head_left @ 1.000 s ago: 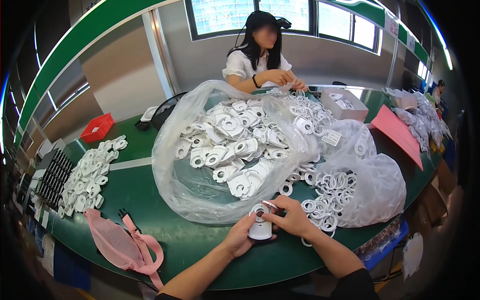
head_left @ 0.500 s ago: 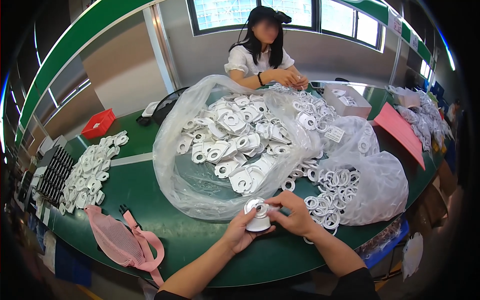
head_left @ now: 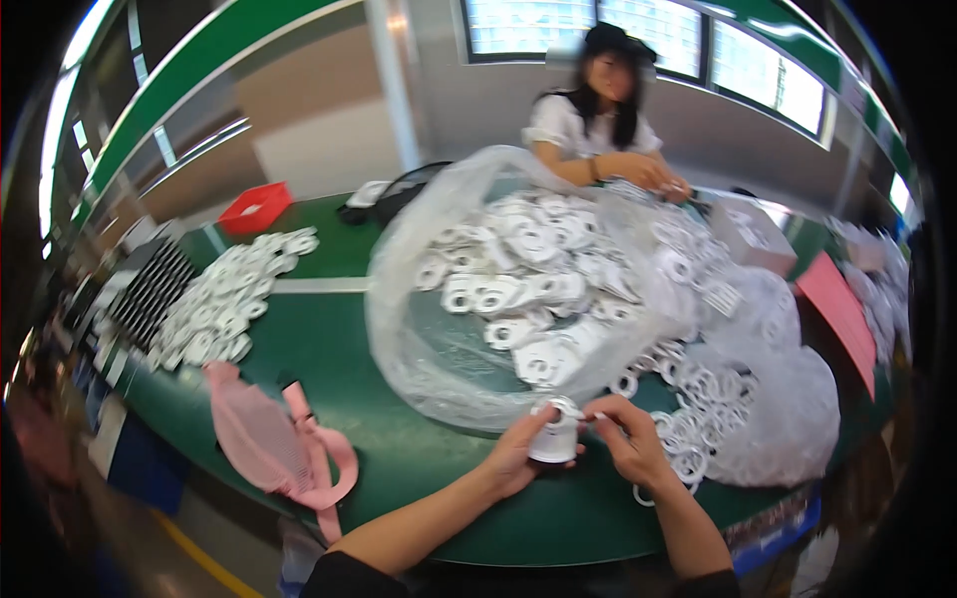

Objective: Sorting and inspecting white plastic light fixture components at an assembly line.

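1. The white part (head_left: 554, 446) was held above the green table (head_left: 419, 513), in front of the person and just short of the clear bag's rim (head_left: 469, 407), which lay toward 11 o'clock
2. The left hand (head_left: 515, 458), at about 8 o'clock from the part, was the nearer one, its thumb and fingers wrapped around the side
3. The part's long axis ran roughly from 12 to 6 o'clock, rounded end away from the person, dark edge toward them
4. The right hand (head_left: 630, 446) sat at 3 o'clock, thumb and finger drawn together just beside the rounded end; blur hid whether they pinched something small
5. Loose white rings (head_left: 688, 463) lay at 3 o'clock, beyond the right hand
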Available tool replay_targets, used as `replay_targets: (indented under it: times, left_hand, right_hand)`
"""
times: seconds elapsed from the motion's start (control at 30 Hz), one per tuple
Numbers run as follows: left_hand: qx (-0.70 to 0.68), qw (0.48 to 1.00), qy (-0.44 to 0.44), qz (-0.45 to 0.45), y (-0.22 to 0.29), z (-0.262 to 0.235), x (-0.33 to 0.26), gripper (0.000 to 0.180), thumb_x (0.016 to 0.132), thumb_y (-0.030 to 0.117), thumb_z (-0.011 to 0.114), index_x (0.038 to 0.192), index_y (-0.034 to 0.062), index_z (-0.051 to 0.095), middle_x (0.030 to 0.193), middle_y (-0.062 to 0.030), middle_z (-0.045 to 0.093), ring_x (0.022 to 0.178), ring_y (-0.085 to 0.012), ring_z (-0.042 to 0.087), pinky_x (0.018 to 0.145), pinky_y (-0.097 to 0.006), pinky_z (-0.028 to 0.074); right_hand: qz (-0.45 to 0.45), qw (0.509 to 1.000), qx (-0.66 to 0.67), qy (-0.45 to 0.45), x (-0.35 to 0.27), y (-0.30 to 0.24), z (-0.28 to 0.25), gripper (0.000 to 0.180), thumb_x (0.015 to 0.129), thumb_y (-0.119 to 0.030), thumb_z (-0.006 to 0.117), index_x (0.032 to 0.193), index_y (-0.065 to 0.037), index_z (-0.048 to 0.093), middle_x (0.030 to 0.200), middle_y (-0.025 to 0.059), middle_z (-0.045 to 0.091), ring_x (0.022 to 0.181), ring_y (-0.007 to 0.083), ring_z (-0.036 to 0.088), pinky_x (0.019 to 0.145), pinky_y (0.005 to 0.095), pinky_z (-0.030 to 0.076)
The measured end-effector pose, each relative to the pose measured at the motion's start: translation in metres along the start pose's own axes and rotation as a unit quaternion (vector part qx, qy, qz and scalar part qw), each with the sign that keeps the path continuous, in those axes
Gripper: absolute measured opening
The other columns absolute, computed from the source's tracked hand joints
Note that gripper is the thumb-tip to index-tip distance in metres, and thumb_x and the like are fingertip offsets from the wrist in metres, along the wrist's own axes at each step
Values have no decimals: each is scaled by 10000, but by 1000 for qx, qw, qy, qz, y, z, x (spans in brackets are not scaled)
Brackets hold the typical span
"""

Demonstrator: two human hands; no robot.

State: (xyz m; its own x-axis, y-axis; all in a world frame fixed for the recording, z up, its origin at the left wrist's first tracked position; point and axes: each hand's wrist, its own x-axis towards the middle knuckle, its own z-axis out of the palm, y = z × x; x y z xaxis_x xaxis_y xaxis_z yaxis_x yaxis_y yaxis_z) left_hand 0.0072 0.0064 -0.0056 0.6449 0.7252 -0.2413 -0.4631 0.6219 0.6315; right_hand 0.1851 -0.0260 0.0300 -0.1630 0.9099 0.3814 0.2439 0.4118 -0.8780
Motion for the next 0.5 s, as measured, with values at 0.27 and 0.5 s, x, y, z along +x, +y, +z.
replay_targets:
  times: [0.27, 0.5]
  left_hand:
    - [52, 996, 2, 77, -2, -6, -1, 389, 747, 84, 692, 1082, 59, 496, 958, -40, 590, 848, -135, 594, 733, -271, 504]
    - [102, 983, 25, 151, -10, -5, 6, 472, 702, 85, 713, 1117, 66, 488, 994, -11, 561, 911, -98, 537, 803, -242, 446]
  right_hand:
    - [-51, 996, -40, -57, 4, -12, 13, 294, 733, 83, 510, 975, -48, 614, 1059, 131, 525, 982, 263, 505, 862, 329, 391]
    - [-41, 998, -55, -13, 2, 2, 6, 284, 768, 17, 450, 1028, 15, 564, 1090, 146, 516, 1033, 265, 487, 895, 313, 368]
